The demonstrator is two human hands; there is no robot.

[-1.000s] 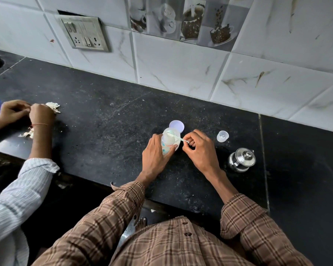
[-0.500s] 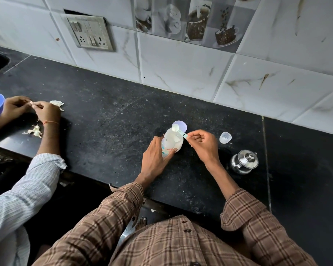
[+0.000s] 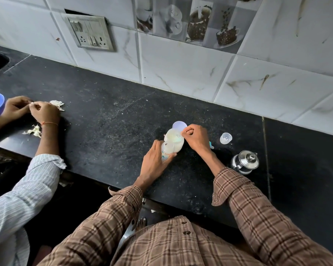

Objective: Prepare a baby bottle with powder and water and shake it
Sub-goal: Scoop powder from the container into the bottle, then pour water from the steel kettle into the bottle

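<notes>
**Steadily tipping powder into the bottle**

Now the step in hand looks like getting powder through the bottle's open mouth. The left hand (image 3: 154, 163) curls its fingers and thumb round the lower body of the bottle (image 3: 171, 144), which stands on the counter (image 3: 108, 131) tilted slightly away from the person. The right hand (image 3: 195, 139) hangs just above and beside the rim, fingertips pinched together on something small and pale; a scoop handle, I judge, though it is too small to be sure. To do this well, the pinching fingers should stay directly over the opening, turn slowly, and tap rather than shake, while the left grip keeps the base planted.

The bottle is cloudy, translucent plastic, rounded and smooth, so it may slip under a loose grip. Just beyond the right fingertips lies a pale lilac lid (image 3: 179, 125), flat and round. Right of that hand's knuckles sits a small clear cap (image 3: 225, 138), and nearer the wrist a shiny steel pot (image 3: 245, 162) with a knobbed lid. The counter is dark, speckled stone.
</notes>
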